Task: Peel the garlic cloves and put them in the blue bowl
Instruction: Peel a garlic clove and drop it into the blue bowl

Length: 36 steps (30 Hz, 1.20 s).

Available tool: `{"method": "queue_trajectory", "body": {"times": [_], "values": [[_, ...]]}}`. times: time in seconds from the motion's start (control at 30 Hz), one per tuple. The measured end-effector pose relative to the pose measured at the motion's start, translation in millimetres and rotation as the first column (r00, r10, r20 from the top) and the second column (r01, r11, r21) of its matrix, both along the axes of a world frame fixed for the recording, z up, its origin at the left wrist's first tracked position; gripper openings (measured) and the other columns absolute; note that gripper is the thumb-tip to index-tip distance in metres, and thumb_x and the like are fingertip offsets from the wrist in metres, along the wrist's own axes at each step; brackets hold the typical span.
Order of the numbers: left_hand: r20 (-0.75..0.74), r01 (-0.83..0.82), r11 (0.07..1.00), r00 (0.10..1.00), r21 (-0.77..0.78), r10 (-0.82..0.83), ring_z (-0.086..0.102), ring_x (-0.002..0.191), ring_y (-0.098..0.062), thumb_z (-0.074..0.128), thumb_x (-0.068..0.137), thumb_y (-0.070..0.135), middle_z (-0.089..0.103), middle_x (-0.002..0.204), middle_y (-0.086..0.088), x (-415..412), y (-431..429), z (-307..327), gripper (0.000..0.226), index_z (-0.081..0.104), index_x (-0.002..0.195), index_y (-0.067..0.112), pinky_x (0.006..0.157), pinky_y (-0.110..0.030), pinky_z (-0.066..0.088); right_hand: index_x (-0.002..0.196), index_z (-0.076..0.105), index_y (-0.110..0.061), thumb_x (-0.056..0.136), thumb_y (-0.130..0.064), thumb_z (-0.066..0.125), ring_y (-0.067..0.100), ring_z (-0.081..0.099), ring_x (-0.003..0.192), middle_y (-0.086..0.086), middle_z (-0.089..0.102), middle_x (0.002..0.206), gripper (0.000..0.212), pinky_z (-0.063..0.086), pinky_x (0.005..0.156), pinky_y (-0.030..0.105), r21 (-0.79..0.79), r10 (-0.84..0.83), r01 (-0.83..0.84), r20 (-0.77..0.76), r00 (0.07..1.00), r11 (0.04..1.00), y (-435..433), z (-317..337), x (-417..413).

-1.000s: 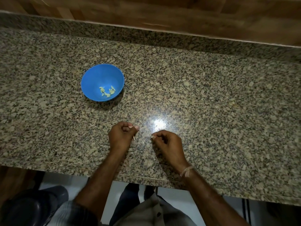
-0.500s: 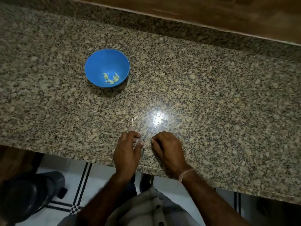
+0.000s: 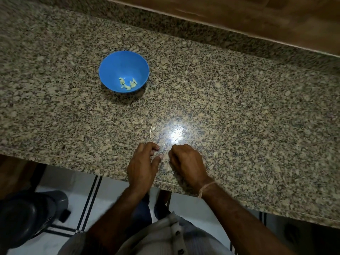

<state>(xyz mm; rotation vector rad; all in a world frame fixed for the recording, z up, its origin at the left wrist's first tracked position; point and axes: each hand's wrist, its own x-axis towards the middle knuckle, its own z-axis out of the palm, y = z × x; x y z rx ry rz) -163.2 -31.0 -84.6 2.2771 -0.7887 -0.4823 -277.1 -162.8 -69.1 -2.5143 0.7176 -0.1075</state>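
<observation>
We noted:
- Blue bowl (image 3: 114, 70) stood on speckled desk (image 3: 239, 116), beyond and left of both grips, well apart from them.
- Peeled cloves (image 3: 127, 84) lay in small heap at bowl's bottom.
- Thin scrap of garlic skin (image 3: 152, 129) lay on desk between bowl and grips, just left of light glare (image 3: 176, 134).
- Left grip (image 3: 142, 166) rested near desk's front edge, fingers loosely curled, thumb apart from forefinger.
- Right grip (image 3: 185, 162) sat just beside it, fingers tucked under.
- We could not tell whether either grip held a clove.
- Thread band (image 3: 206, 186) circled right wrist.
</observation>
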Motion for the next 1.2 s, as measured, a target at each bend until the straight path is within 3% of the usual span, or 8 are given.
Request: {"method": "queue_trajectory", "body": {"times": [0.2, 0.3, 0.4, 0.5, 0.8, 0.9, 0.97, 1.2], "values": [[-0.017, 0.002, 1.000, 1.000, 0.005, -0.002, 0.060, 0.086, -0.010, 0.074, 0.094, 0.031, 0.052, 0.100, 0.016, 0, 0, 2, 0.022, 0.059, 0.107, 0.040, 0.064, -0.036, 0.054, 0.084, 0.055, -0.015, 0.080, -0.001, 0.068, 0.030, 0.059, 0.068, 0.007, 0.062, 0.073, 0.019, 0.033, 0.053, 0.033, -0.146, -0.031, 0.012, -0.133, 0.991, 0.989, 12, 7, 13], [-0.072, 0.026, 1.000, 0.997, -0.017, -0.027, 0.063, 0.087, -0.009, 0.068, 0.099, 0.028, 0.064, 0.098, 0.015, -2, -7, 11, 0.010, 0.068, 0.106, 0.034, 0.071, -0.034, 0.054, 0.083, 0.057, -0.018, 0.095, -0.015, 0.063, 0.028, 0.064, 0.073, 0.005, 0.069, 0.078, 0.013, 0.040, 0.058, 0.037, 0.061, -0.122, 0.130, -0.126, 0.984, 0.990, 10, 9, 14], [-0.299, -0.044, 0.994, 0.954, -0.097, 0.013, 0.069, 0.076, -0.002, 0.067, 0.100, 0.028, 0.075, 0.084, 0.012, -4, -16, 23, 0.010, 0.074, 0.094, 0.030, 0.072, -0.039, 0.061, 0.080, 0.072, -0.010, 0.099, -0.022, 0.072, 0.023, 0.071, 0.066, 0.006, 0.074, 0.071, 0.022, 0.057, 0.065, 0.037, 0.693, -0.458, 0.325, 0.009, 0.889, 0.644, 17, 14, 9], [-0.543, -0.188, 0.970, 0.836, -0.151, 0.077, 0.077, 0.077, -0.019, 0.077, 0.094, 0.026, 0.079, 0.080, 0.002, 3, -16, 24, 0.006, 0.079, 0.089, 0.023, 0.076, -0.053, 0.064, 0.091, 0.074, 0.003, 0.098, -0.006, 0.072, 0.021, 0.070, 0.064, 0.015, 0.075, 0.073, 0.011, 0.062, 0.067, 0.038, 0.901, -0.624, 0.296, -0.036, 0.780, 0.318, 25, 22, 4], [-0.405, -0.129, 0.986, 0.911, -0.110, 0.074, 0.072, 0.067, -0.013, 0.073, 0.096, 0.039, 0.075, 0.070, 0.005, 7, -19, 37, 0.024, 0.074, 0.078, 0.022, 0.067, -0.041, 0.061, 0.099, 0.074, 0.008, 0.097, -0.009, 0.074, 0.020, 0.070, 0.069, 0.018, 0.075, 0.081, 0.017, 0.062, 0.071, 0.034, 0.956, -0.682, 0.261, -0.102, 0.725, 0.135, 28, 28, 4], [-0.295, -0.109, 0.993, 0.951, -0.046, 0.090, 0.069, 0.065, -0.009, 0.072, 0.095, 0.044, 0.072, 0.067, 0.009, 7, -23, 38, 0.028, 0.072, 0.075, 0.024, 0.063, -0.034, 0.056, 0.089, 0.072, 0.008, 0.098, -0.021, 0.075, 0.023, 0.065, 0.065, 0.019, 0.073, 0.079, 0.030, 0.058, 0.066, 0.037, 0.933, -0.653, 0.294, -0.090, 0.752, 0.210, 24, 20, 4], [-0.375, -0.107, 0.994, 0.923, -0.037, 0.085, 0.068, 0.061, -0.012, 0.073, 0.095, 0.040, 0.072, 0.064, 0.005, 9, -24, 35, 0.031, 0.073, 0.072, 0.020, 0.063, -0.034, 0.055, 0.082, 0.072, -0.001, 0.096, -0.031, 0.075, 0.029, 0.069, 0.066, 0.015, 0.075, 0.077, 0.034, 0.059, 0.068, 0.048, 0.850, -0.595, 0.312, 0.002, 0.804, 0.424, 22, 16, 3], [-0.790, -0.274, 0.957, 0.564, 0.093, 0.239, 0.044, 0.045, -0.014, 0.073, 0.097, 0.031, 0.058, 0.056, -0.006, 20, -29, 32, 0.035, 0.075, 0.066, 0.014, 0.044, -0.021, 0.030, 0.076, 0.067, -0.017, 0.095, -0.025, 0.073, 0.015, 0.061, 0.060, -0.002, 0.065, 0.065, 0.021, 0.051, 0.060, 0.039, 0.350, -0.308, 0.229, 0.191, 0.932, 0.908, 11, 11, 8]]}}
